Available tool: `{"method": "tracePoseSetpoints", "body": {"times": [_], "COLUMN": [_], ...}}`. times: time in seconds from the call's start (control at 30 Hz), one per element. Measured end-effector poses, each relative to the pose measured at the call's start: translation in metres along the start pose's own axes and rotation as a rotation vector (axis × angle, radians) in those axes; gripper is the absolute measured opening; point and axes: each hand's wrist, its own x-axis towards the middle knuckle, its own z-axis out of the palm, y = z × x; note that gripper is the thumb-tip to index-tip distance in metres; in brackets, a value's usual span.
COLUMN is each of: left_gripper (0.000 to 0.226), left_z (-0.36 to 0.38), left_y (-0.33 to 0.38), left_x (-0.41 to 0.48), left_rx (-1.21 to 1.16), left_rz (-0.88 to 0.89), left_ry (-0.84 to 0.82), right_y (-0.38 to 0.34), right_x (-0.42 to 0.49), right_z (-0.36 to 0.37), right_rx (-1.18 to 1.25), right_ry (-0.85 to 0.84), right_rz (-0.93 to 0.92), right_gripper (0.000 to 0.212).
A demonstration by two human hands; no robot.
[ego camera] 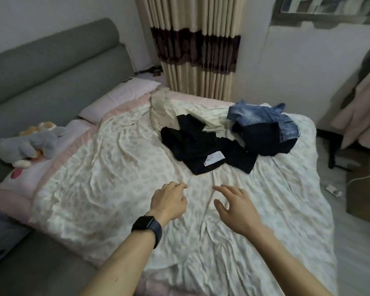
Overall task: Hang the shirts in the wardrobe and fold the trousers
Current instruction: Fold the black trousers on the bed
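Observation:
A crumpled black garment (198, 144) with a white label lies spread on the bed (107, 178), beyond both hands. Behind it to the right sits a heap of blue denim clothing (263, 116) on top of another dark piece (265, 139). A cream garment (165, 107) lies bunched at the far side. My left hand (169, 201), with a ring and a dark watch on the wrist, hovers over the sheet with fingers loosely curled and holds nothing. My right hand (235, 204) is held out with fingers spread, empty, just short of the black garment.
A grey padded headboard (41, 67) runs along the left, with pillows (124, 95) and a grey plush toy (28, 146) below it. A striped curtain (199, 48) hangs behind the bed. At the right stand a chair draped in pink cloth (363, 107) and a cardboard box (365, 189) on the floor.

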Motion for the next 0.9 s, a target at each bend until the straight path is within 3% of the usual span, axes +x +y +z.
{"method": "tracePoseSetpoints", "body": {"times": [0.37,0.63,0.73,0.9], "left_gripper": [0.057,0.065,0.074,0.049], "left_z": [0.129,0.228,0.251,0.273], "left_y": [-0.045,-0.066,-0.071,-0.068], "left_x": [0.248,0.401,0.442,0.465], "left_rx": [0.188,0.452,0.639,0.787], "left_rz": [0.072,0.229,0.310,0.421], "left_ry": [-0.237,-0.055,0.065,0.043], "right_y": [0.143,0.254,0.267,0.278], "right_x": [0.156,0.208,0.199,0.205], "right_z": [0.125,0.247,0.284,0.299], "right_rx": [-0.065,-0.180,-0.239,-0.255], "right_ry": [-0.237,-0.405,-0.368,-0.365], "right_rz": [0.393,0.622,0.624,0.632], "right_gripper": [0.052,0.070,0.070,0.069]}}
